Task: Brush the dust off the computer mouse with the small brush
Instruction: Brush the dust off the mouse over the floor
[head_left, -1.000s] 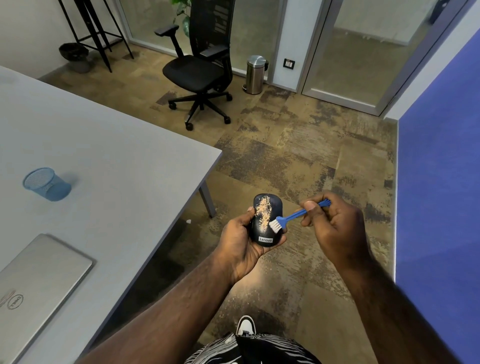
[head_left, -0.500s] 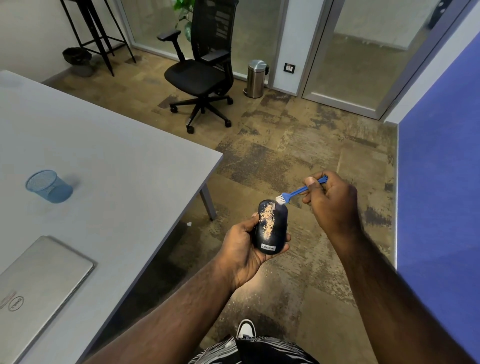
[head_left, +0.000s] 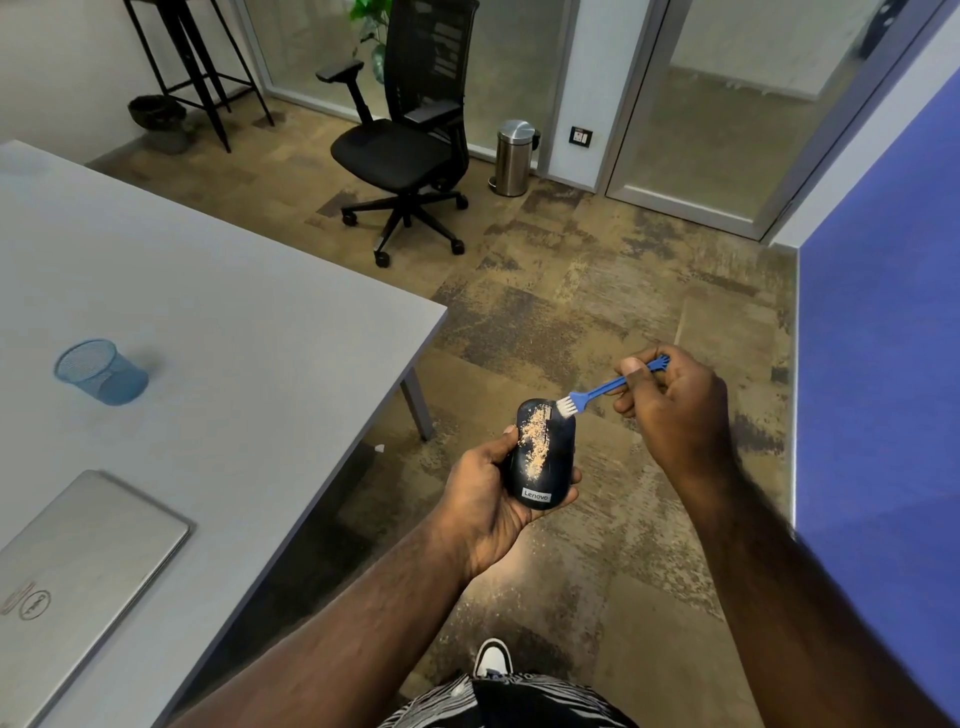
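Observation:
A black computer mouse (head_left: 556, 462) with a white Lenovo label rests in my left hand (head_left: 485, 499), held up over the floor beside the table corner. A streak of tan dust runs along the left side of its top. My right hand (head_left: 670, 410) pinches the handle of a small blue brush (head_left: 602, 389) with white bristles. The bristles touch the mouse's far right edge.
A grey table (head_left: 249, 332) fills the left, with a blue mesh cup (head_left: 98, 371) and a closed silver laptop (head_left: 72, 561) on it. A black office chair (head_left: 410, 140) and steel bin (head_left: 513, 156) stand farther off. A blue wall panel (head_left: 883, 364) is on the right.
The brush swept from the near end of the mouse up past its far end, then came back down onto the far right edge. My left hand kept holding the mouse.

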